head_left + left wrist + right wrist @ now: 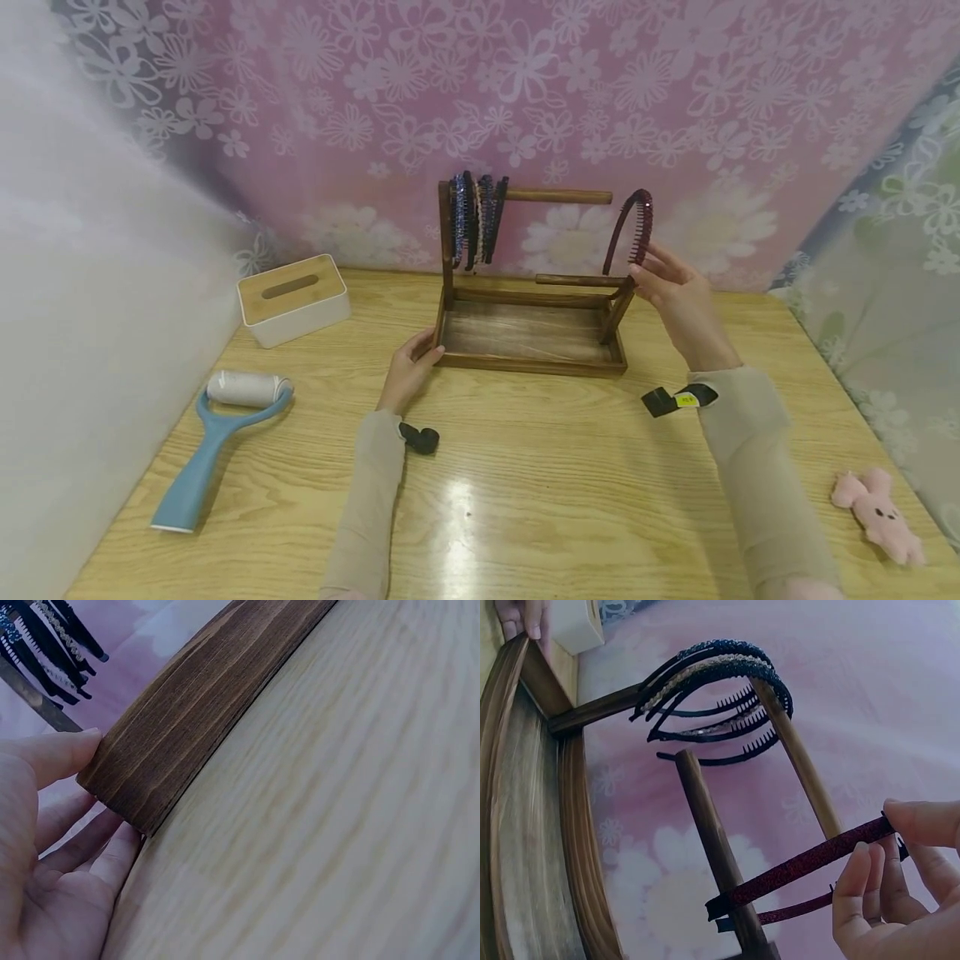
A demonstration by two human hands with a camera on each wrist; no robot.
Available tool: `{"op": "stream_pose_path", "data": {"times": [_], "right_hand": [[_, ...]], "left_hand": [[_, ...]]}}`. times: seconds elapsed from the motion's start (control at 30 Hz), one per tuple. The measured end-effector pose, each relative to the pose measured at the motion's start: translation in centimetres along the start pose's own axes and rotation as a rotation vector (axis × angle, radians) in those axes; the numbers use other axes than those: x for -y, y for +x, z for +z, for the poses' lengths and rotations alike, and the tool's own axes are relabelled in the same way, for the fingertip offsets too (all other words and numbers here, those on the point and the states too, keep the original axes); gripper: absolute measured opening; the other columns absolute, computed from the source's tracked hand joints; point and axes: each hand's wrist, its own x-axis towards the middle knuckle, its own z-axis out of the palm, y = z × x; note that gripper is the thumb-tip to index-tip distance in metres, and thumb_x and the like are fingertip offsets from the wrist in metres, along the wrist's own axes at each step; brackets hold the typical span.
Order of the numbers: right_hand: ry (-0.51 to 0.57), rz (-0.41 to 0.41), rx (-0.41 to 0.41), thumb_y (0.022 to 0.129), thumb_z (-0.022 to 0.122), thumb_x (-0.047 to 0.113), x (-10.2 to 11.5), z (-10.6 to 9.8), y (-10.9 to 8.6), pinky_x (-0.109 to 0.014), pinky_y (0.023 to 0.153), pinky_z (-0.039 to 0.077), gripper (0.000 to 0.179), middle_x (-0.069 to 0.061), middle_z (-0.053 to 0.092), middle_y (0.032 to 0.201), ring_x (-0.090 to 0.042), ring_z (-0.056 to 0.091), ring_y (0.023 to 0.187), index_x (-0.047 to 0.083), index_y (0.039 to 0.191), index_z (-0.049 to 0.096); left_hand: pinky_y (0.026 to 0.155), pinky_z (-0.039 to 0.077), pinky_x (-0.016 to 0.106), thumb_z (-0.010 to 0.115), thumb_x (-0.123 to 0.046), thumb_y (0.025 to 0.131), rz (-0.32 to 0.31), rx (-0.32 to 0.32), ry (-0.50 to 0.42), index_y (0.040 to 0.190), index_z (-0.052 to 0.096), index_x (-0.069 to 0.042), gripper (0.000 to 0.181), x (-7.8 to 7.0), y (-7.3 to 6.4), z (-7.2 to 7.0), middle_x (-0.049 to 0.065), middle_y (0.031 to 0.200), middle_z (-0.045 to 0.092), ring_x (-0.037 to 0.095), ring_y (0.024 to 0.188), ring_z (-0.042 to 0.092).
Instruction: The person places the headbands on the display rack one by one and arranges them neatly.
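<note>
A dark wooden headband rack with a tray base and two rods stands on the table. My left hand grips its front left corner, thumb on the edge and fingers against the outer side. My right hand pinches a dark red toothed headband at the rack's right side. Its ends lie by the short lower rod, one leg in front of it and the other partly hidden behind. Several blue, black and beige headbands hang at the left of the upper rod.
A white tissue box with a wooden lid sits at the back left. Nearer lies a blue-handled lint roller. A pink plush toy lies at the right edge. Behind the table hangs flowered pink cloth.
</note>
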Motion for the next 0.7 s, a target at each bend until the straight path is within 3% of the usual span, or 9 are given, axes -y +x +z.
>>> {"op": "stream_pose_path", "data": {"times": [0.23,0.47,0.7], "right_hand": [[0.018,0.003,0.009,0.091,0.069,0.013,0.5,2.2,1.8,-0.011,0.081,0.056,0.066,0.005,0.057,0.113,-0.004,0.058,0.099,0.007,0.149,0.039],[-0.088,0.031,0.010,0.092,0.069,0.017,0.1,4.2,2.9,-0.013,0.077,0.056,0.061,0.007,0.059,0.108,-0.005,0.059,0.090,0.009,0.147,0.044],[-0.164,0.085,0.053,0.095,0.065,0.018,-1.0,7.2,3.8,-0.019,0.089,0.053,0.058,0.006,0.055,0.115,-0.005,0.058,0.095,0.015,0.149,0.043]], "left_hand": [[0.118,0.040,0.041,0.062,-0.020,0.097,-0.003,-0.016,-0.007,0.144,0.047,-0.009,0.050,0.0,0.0,0.1,0.010,0.151,0.043,0.027,0.139,0.042],[0.118,0.040,0.041,0.062,-0.022,0.097,-0.015,-0.014,-0.004,0.145,0.046,-0.012,0.052,0.0,-0.2,0.1,0.009,0.151,0.043,0.027,0.140,0.042],[0.117,0.041,0.041,0.063,-0.022,0.096,-0.009,-0.017,-0.016,0.144,0.048,-0.011,0.051,0.0,0.0,0.0,0.010,0.149,0.046,0.026,0.138,0.044]]}}
